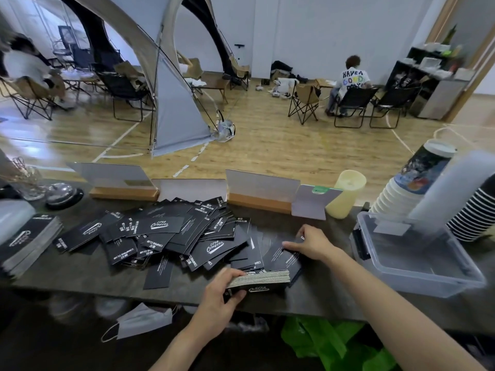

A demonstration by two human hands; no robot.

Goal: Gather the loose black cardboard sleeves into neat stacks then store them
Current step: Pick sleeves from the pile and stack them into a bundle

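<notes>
Left hand: my left hand (222, 290) is at the tabletop's near edge, fingers and thumb clamped round one end of the gathered stack (261, 278).
Gathered stack: light, stiff card with slick faces, I reckon. Squeeze both short ends or it fans.
Right hand: my right hand (313, 243) is just beyond, thumb on a loose sleeve (281, 257), fingers bent. Pinching or pressing, I cannot tell.
Loose pile: the loose pile (171, 236) sprawls mid-tabletop, overlapping. It probably slides, so lift by the edges.
Finished stack: a finished stack (29, 241) sits at the left edge.
Plastic bin: the plastic bin (434, 279) at the right edge is likely storage.
</notes>
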